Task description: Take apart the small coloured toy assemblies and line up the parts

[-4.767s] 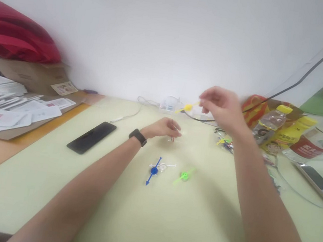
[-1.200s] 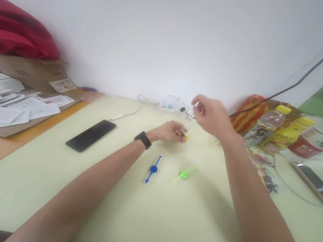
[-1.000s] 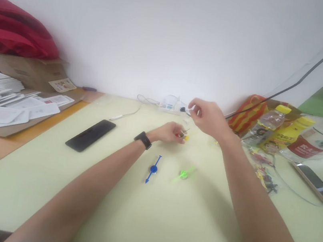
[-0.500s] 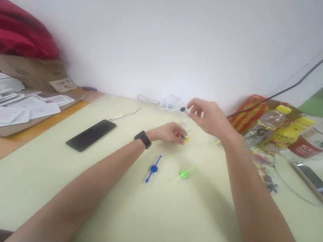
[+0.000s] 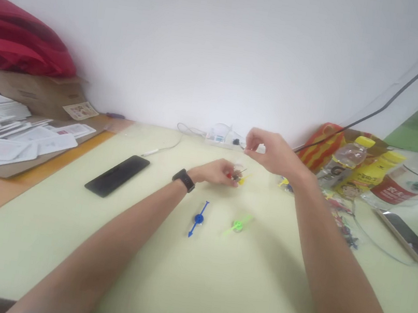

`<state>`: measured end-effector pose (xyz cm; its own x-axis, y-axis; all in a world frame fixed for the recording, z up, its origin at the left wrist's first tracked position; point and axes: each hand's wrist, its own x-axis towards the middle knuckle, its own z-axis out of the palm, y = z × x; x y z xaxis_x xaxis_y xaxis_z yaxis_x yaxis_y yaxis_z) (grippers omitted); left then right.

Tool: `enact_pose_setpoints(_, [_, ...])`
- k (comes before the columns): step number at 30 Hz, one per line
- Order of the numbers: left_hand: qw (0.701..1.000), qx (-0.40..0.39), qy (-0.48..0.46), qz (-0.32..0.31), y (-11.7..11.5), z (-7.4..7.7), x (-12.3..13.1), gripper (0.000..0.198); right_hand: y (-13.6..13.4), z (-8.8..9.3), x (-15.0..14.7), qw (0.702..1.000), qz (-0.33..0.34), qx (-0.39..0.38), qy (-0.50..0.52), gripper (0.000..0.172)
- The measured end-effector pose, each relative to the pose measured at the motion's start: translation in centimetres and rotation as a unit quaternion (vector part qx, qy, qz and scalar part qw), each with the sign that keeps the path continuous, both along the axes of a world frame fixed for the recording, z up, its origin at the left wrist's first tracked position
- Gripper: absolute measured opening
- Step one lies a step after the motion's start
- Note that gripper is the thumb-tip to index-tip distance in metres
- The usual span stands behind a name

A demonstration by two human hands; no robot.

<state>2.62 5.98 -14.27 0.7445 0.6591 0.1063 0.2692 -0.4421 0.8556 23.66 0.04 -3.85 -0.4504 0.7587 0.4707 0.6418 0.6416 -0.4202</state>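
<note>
My left hand [image 5: 216, 172], with a black watch [image 5: 184, 179] on the wrist, is closed around small red and yellow plastic pieces [image 5: 242, 180] over the table. A thin dark stick juts up from them. Above and to the right, my right hand [image 5: 268, 151] is raised with thumb and forefinger pinched together; what lies between the tips, if anything, is too small to see. Nearer to me lie a blue arrow spinner [image 5: 198, 219] and a bright green spinner [image 5: 237, 225], side by side.
A black phone [image 5: 117, 175] and a white cable [image 5: 150, 151] lie left. Stacked white packets [image 5: 9, 147] fill the far left. Right of my forearm are bottles [image 5: 352, 157], a plastic tub [image 5: 400, 190], small bagged pieces [image 5: 343, 226] and another phone [image 5: 412, 239].
My right hand has shifted slightly right, and its fingers have come together into a tighter pinch. The left hand and both spinners have stayed almost in place.
</note>
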Motion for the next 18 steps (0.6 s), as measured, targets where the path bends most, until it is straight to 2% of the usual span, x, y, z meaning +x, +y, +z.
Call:
enact_pose_setpoints(2, [1.0, 0.007, 0.017, -0.012, -0.19, 0.25, -0.06, 0.034, 0.14, -0.02, 0.1, 1.0, -0.001, -0.001, -0.013, 0.002])
enact_pose_setpoints(7, [0.998, 0.015, 0.043, -0.036, -0.62, 0.84, -0.12, 0.03, 0.37, -0.1, 0.14, 0.997, -0.019, 0.006, -0.074, 0.019])
enact_pose_setpoints(13, [0.997, -0.004, 0.016, -0.072, -0.62, 0.86, -0.01, 0.028, -0.21, 0.39, -0.3, 0.998, -0.026, 0.039, -0.051, 0.021])
enact_pose_setpoints(18, [0.997, -0.014, 0.032, -0.062, -0.75, 0.93, -0.01, 0.028, 0.0, 0.26, 0.13, 0.995, -0.017, -0.019, -0.098, 0.021])
